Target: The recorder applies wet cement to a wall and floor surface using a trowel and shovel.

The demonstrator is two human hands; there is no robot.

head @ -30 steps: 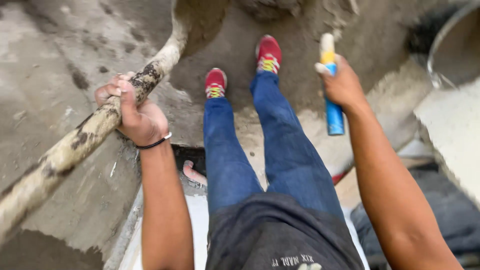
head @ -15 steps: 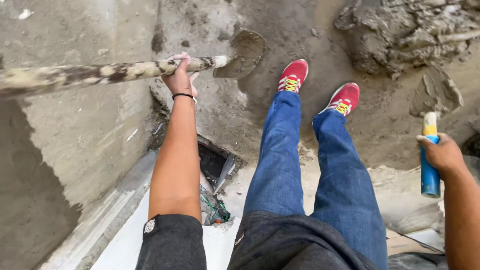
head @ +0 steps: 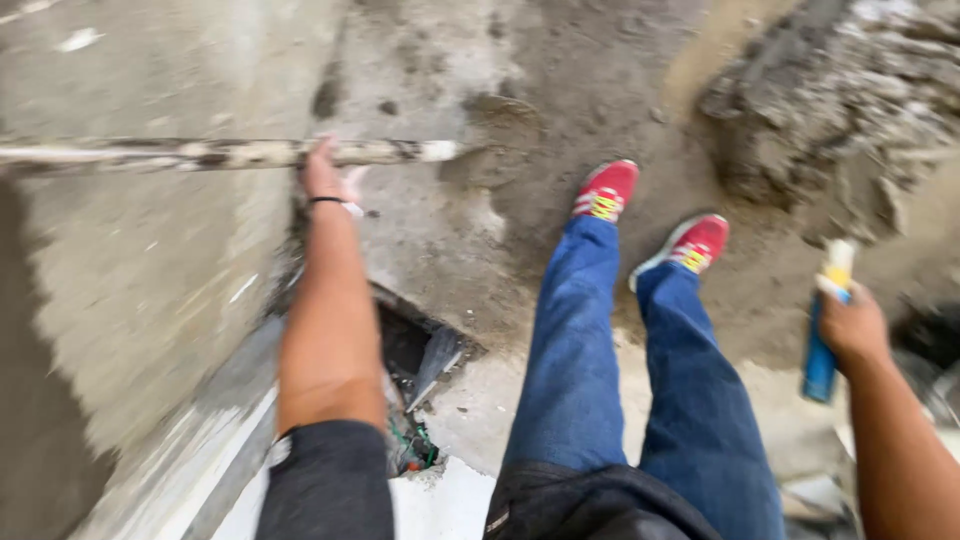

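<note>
I have only one view, from the head camera, looking steeply down past my legs (head: 600, 380) and red shoes (head: 605, 190) to the dirty concrete floor (head: 150, 290), both forearms close in frame.

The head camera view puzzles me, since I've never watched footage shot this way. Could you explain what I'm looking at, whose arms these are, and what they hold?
The camera sits on a person's head and looks straight down, so you see their own body from above: two legs in blue jeans and red sneakers standing on a dirty concrete floor.

The left hand, with a dark band at the wrist, has its grip on a long, mortar-smeared handle. That handle runs in from the left edge to a blade sunk in wet mortar.

The right hand holds a blue tool with a yellowish top; it is too blurred to name.

A heap of grey mortar lies at upper right, and a dark hole opens in the floor by the left arm.
</note>
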